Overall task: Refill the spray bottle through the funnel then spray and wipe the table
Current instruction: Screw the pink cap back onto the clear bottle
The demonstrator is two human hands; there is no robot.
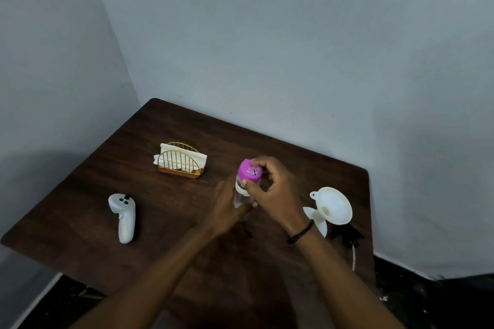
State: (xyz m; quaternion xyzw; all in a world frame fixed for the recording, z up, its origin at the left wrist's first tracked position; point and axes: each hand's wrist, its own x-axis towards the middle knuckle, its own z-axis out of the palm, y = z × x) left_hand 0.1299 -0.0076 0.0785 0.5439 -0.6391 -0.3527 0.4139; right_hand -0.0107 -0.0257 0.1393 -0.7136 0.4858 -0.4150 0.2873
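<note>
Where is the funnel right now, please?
In the head view the white funnel lies tipped on its side at the table's right edge, just right of the right hand at the bottle's pink cap.

we see bare surface [171,222] between the white controller [123,218] and the bottle [242,195]; napkin holder [180,160] blocks behind, funnel [334,205] crowds the right.

Both forearms reach forward and meet. The left hand [227,205] curls around the clear bottle [240,196]; the right hand [275,189] pinches its purple cap [250,170] from above.
</note>
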